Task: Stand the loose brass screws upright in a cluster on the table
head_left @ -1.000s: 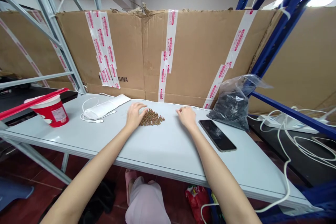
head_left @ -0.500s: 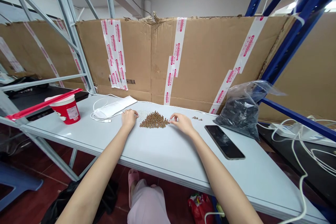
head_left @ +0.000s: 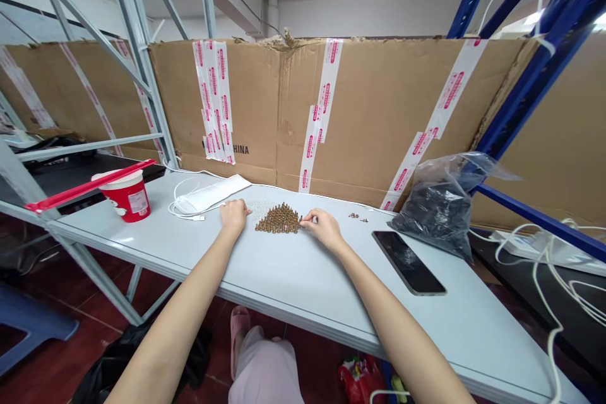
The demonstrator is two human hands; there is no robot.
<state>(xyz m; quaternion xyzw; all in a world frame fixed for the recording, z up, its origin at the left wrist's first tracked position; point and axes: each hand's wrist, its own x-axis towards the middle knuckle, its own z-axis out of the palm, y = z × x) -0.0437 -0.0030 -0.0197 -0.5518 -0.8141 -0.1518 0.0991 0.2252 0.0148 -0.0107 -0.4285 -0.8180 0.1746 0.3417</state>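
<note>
Lap: my pale pink trousers (head_left: 265, 366) show below the table edge, closest to me.
Table: a pale grey-blue flat tabletop (head_left: 303, 284); both my forearms reach out across it.
Phone: a black slab phone (head_left: 408, 254) lies face up to my right, well apart from my hands.
Right hand: my right hand (head_left: 322, 227) is at the right edge of the pieces, thumb and forefinger drawn together. Whether they pinch one is too small to tell.
Left hand: my left hand (head_left: 233, 214) is loosely curled, fingertips on the table just left of the pieces and not touching them. I cannot tell if it holds anything.
Pieces: a tight cluster of small brass-coloured pointed pieces (head_left: 279, 219) stands upright between my hands.
Bits: a patch of tiny whitish bits (head_left: 259, 206) lies just behind my left fingertips.
Change: a second ago my right hand lay further right and my left pressed against the cluster. Now the right has closed in, the left has eased off, and a few loose metal pieces (head_left: 357, 217) lie uncovered.
Reading: I judge the right hand now works the cluster.
Left side: a white pouch with cable (head_left: 211, 194), then a red paper cup (head_left: 127, 197).
Right side: a clear plastic bag of dark parts (head_left: 435, 202).
Back: a taped brown cardboard wall (head_left: 379, 107).
</note>
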